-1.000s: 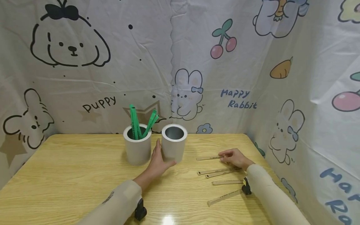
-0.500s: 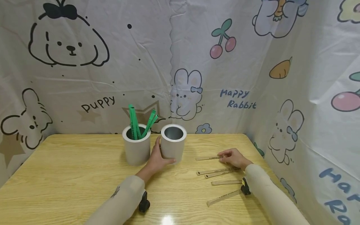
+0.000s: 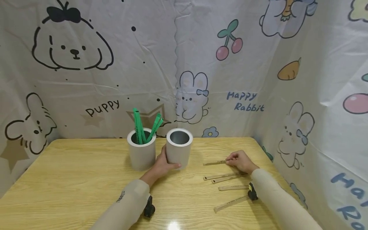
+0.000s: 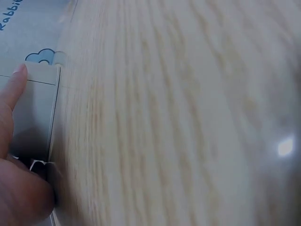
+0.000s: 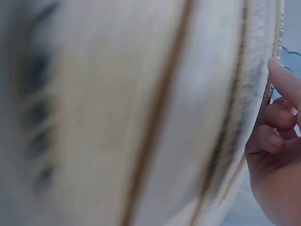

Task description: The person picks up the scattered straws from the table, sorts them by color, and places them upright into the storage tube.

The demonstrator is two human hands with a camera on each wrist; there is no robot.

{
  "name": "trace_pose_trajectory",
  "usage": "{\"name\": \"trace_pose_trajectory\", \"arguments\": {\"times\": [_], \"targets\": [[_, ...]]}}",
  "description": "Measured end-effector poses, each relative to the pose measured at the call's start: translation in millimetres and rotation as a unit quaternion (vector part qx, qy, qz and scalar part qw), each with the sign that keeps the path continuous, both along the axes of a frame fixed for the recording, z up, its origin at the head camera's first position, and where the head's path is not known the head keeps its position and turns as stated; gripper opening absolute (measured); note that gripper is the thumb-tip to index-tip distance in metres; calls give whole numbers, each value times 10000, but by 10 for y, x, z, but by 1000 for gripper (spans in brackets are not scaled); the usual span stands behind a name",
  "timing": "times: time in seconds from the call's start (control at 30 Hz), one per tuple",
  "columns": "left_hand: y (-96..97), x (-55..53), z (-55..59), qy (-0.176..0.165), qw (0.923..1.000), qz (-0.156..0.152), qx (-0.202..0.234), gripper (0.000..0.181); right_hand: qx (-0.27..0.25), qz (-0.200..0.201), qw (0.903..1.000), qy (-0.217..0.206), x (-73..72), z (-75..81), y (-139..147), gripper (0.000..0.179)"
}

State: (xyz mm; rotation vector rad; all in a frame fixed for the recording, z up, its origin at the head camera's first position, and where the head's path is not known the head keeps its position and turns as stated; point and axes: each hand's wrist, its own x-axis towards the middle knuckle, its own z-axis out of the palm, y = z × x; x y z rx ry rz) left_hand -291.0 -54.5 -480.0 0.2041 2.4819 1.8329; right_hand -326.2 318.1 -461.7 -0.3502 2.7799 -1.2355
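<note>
My left hand [image 3: 162, 165] grips a light grey cylindrical cup [image 3: 179, 155] low on its left and front, its thumb across the front. In the left wrist view, the cup [image 4: 33, 110] shows between thumb and fingers at the left edge. The cup's dark inside shows nothing standing in it. My right hand [image 3: 242, 162] pinches the right end of a thin, flat brown stick with printed lettering [image 3: 214, 163], low over the table. The right wrist view has that stick's lettering [image 5: 269, 95] between thumb and curled fingers.
Another grey cup [image 3: 142, 158] stands left of the gripped one, with several green sticks [image 3: 139, 127] upright in it. Several more brown sticks [image 3: 231, 203] lie nearer on the wooden table [image 3: 86, 179], partly under my right forearm. A printed cloth [image 3: 143, 73] hangs behind and at the sides.
My right hand's fingertips have closed on the end of the brown stick. My left hand stays at the grey cup, its forearm shifted slightly right. The head view has moved slightly.
</note>
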Motion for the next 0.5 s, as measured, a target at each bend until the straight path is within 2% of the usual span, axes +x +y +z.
{"name": "trace_pose_trajectory", "arguments": {"times": [0.13, 0.2, 0.27, 0.3, 0.37, 0.43, 0.5], "targets": [[9, -14, -13, -31, 10000, 36, 30, 114, -366, -298, 9985, 267, -15, 244, -158, 21], [8, -18, -17, -22, 10000, 78, 37, 114, -895, -453, 9946, 283, -14, 441, -302, 27], [3, -20, -19, -19, 9999, 101, 32, 114, -1752, -550, 9828, 197, -12, 676, -476, 26], [0, -19, -17, -42, 9999, 103, 54, 114, -2284, -569, 9718, 117, 0, 805, -575, 23], [1, -14, -14, -40, 9999, 90, 61, 113, -3410, -470, 9389, -63, 37, 1068, -776, 13], [0, -13, -11, -60, 9999, 69, 87, 113, -4443, -257, 8951, -282, 80, 1310, -984, 6], [-3, -13, -10, -102, 9998, 72, 125, 113, -5237, 21, 8502, -537, 137, 1508, -1184, 10]]}}
